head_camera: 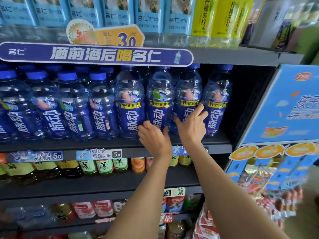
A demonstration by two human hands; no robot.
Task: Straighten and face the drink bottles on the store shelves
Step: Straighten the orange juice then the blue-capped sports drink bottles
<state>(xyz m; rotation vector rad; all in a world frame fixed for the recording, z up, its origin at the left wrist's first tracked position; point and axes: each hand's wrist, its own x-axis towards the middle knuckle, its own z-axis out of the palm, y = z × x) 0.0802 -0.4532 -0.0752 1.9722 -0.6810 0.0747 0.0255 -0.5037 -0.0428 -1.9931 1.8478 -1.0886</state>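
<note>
We see a row of bottles [103, 104] standing upright along the middle shelf [103, 144], more ranked behind them. Our left hand [154, 138] wraps one bottle's base; the right hand [193, 123] rests on its right-hand neighbour, perhaps gripping it.
</note>
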